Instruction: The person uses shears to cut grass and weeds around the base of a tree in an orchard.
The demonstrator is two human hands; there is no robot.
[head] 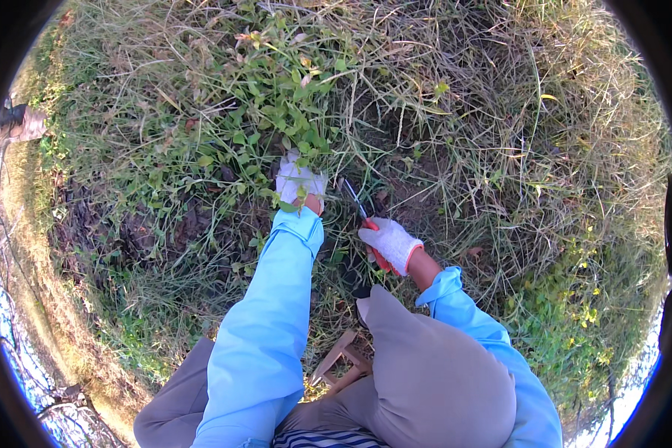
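My left hand (299,180), in a white knit glove, is down among leafy green weeds (291,117) near the middle of the view; leaves cover its fingers, so its grip cannot be made out. To its right, my right hand (389,243), in a white glove with red on the palm side, is closed on the red handles of a cutting tool that looks like garden shears (355,199). The metal blades point up and left into the grass beside my left hand. Whether the blades are apart is too small to tell.
Tangled dry grass (470,123) spreads around both hands. Bare dark soil (190,224) shows at the left. Between my bent legs stands a small wooden stool (347,364). A cut piece of wood (28,124) is at the far left edge, with thin bare branches below it.
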